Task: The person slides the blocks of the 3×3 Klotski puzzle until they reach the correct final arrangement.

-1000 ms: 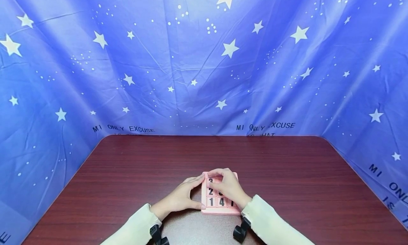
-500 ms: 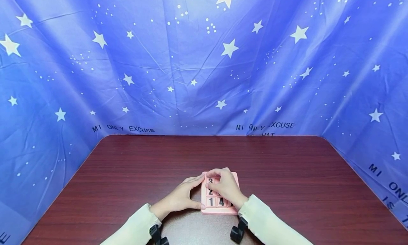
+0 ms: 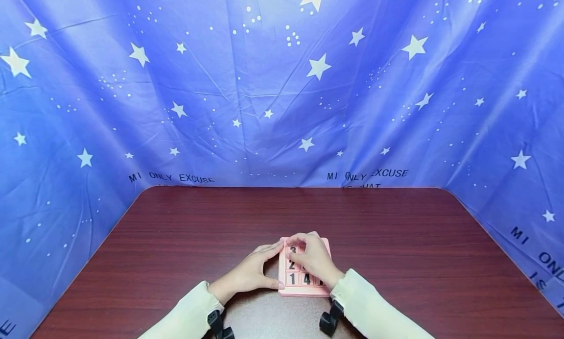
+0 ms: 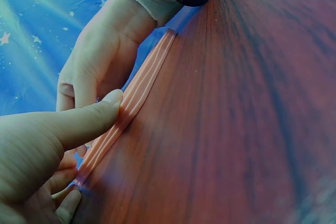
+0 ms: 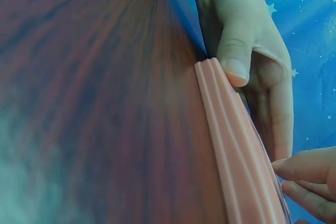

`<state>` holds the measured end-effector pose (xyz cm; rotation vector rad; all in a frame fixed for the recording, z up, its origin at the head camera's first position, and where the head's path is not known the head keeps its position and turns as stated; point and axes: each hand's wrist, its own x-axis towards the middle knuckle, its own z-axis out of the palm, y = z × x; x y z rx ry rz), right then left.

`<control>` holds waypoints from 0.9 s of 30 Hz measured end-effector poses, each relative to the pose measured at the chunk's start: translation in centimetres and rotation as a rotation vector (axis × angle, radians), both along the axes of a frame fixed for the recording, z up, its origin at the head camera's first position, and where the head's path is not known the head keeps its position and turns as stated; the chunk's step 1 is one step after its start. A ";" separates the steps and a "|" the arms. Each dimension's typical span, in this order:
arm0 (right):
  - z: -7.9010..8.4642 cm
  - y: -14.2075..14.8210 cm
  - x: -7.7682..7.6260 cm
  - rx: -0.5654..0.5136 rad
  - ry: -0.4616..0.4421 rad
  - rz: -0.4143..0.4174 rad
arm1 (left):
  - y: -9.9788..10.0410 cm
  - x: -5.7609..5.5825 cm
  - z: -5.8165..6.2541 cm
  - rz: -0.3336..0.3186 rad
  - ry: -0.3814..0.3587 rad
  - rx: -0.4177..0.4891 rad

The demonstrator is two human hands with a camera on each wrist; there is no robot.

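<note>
A pink number slide puzzle lies flat on the table, with black digits on its tiles. My left hand holds its left side: the thumb is at the near corner and the fingers reach the far corner. Over the board is my right hand, its thumb and index finger bent apart in a C shape. Those fingertips are at the left column, around the tile marked 3. Tiles 2, 1 and 4 show below, while the right hand covers much of the middle and right columns.
The dark red wood-grain table extends around the puzzle. Behind and beside it hangs a blue curtain with white stars. Black wrist cameras sit below both pale sleeves.
My right hand has shifted slightly left over the board, covering more of the tile at the near right. The left hand and the puzzle have stayed in place.
</note>
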<state>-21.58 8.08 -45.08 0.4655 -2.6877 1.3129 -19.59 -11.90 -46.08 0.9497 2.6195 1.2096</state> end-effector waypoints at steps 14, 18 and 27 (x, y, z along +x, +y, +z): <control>0.3 1.8 0.2 0.010 -0.025 -0.040 | 0.1 0.1 0.2 0.010 -0.014 -0.008; 0.2 2.2 0.2 0.008 -0.034 -0.050 | 0.1 0.1 0.1 0.010 -0.011 -0.009; -0.1 2.6 0.2 0.013 -0.025 -0.044 | 0.1 0.0 0.0 0.012 -0.013 -0.007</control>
